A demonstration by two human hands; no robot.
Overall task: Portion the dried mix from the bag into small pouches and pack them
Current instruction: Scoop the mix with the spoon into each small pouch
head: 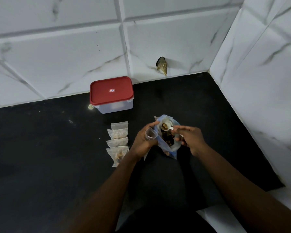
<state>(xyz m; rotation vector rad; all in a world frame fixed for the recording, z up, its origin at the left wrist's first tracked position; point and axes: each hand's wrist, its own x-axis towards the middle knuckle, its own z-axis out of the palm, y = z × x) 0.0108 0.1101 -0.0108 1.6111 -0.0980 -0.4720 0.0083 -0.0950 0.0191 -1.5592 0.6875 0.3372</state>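
Bag (168, 145) of dried mix, mouth open, upright mid-tabletop (40, 148), nearer the right edge. Left hand (144, 140) gripping empty pouch (151, 134), mouth open, beside the bag's left side. Right hand (190, 140) pinching white scoop (165, 127), loaded with mix, above bag mouth. Row of four pouches (118, 142) just left of the bag. Red-lidded container (112, 93) at far edge, against tiled wall (57, 47).

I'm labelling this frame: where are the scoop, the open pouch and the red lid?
scoop (165, 127), head view, its filled bowl.
open pouch (151, 134), head view, its clear mouth.
red lid (111, 95), head view, its top face.
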